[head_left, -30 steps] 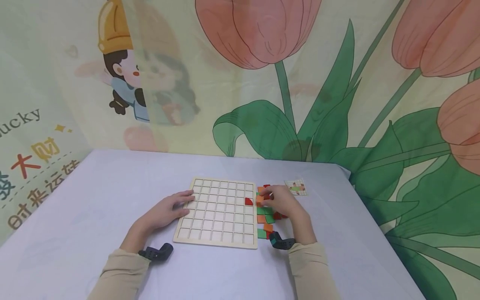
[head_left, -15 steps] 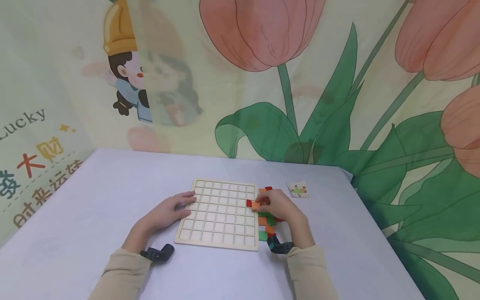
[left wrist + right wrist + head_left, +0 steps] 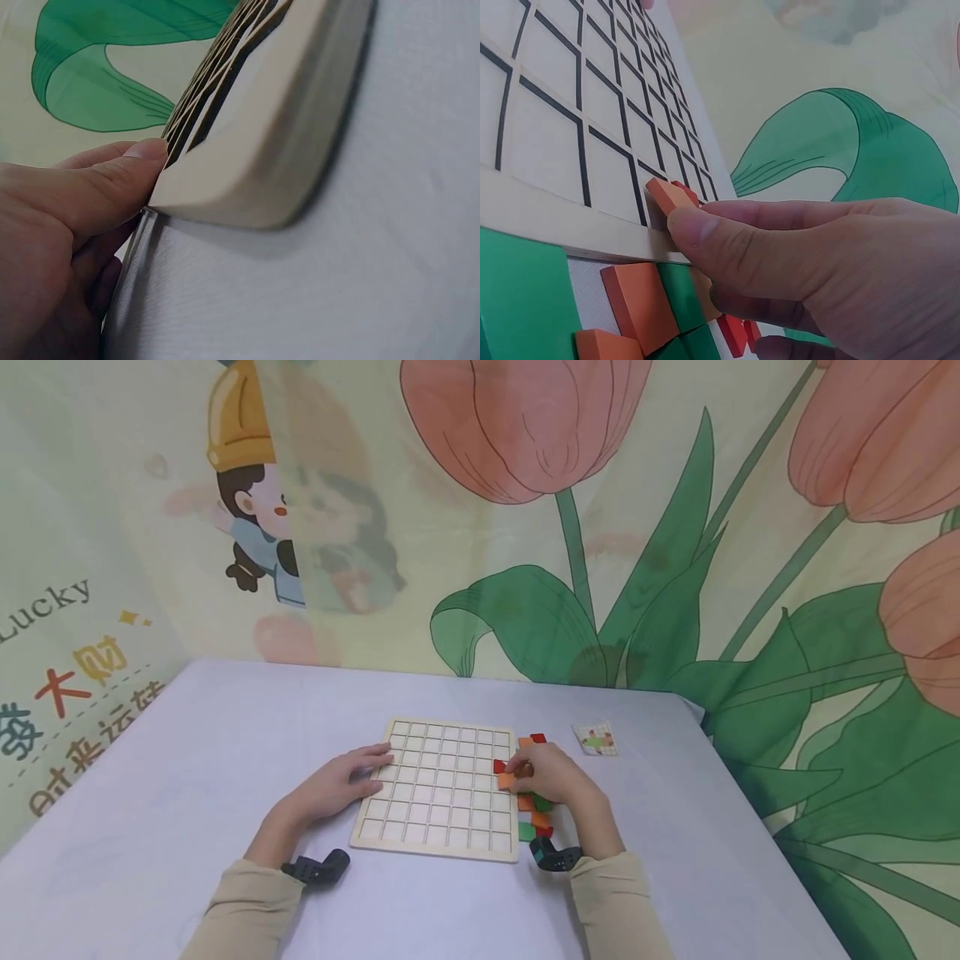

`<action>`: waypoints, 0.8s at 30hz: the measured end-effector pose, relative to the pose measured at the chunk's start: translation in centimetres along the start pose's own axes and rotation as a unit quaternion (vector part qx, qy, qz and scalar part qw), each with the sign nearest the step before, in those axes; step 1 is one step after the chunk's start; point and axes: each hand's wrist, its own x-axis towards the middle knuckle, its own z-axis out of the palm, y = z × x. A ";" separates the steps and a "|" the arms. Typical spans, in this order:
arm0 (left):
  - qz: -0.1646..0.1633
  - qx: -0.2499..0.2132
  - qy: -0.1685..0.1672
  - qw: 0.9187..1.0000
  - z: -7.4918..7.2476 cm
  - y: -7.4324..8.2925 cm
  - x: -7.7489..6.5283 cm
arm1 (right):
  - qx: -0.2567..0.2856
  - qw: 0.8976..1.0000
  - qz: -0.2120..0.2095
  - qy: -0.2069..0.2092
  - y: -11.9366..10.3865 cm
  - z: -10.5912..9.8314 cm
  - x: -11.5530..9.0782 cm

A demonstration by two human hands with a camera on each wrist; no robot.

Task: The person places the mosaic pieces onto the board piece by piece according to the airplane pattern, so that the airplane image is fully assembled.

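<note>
A pale wooden grid board (image 3: 435, 853) with square cells lies on the table. My left hand (image 3: 330, 787) rests at its left edge with fingers fairly straight; in the left wrist view the thumb (image 3: 112, 180) touches the frame. My right hand (image 3: 551, 774) pinches an orange square tile (image 3: 506, 782) between thumb and fingers over a cell at the board's right side. The right wrist view shows this orange tile (image 3: 667, 195) tilted in the cell. A red tile (image 3: 499, 767) sits in the cell just beyond it, partly hidden by the fingers.
Several green, orange and red tiles (image 3: 526, 831) lie along the board's right edge, partly under my right hand. A small picture card (image 3: 596, 740) lies at the back right. Behind the white table (image 3: 247, 710) hangs a printed cloth (image 3: 480, 527).
My right hand has picked an orange tile from the pile and moved it left onto the board, below the red tile. My left hand has stayed at the board's left edge.
</note>
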 end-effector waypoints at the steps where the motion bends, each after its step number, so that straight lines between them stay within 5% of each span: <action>1: 0.000 -0.001 -0.001 1.000 0.0 0.0 0.0 | 0.000 1.000 0.000 0.000 0.0 0.0 0.0; 24: -0.003 -0.007 0.001 1.000 0.1 0.0 -0.2 | -0.017 1.000 0.020 0.006 -0.6 0.7 0.0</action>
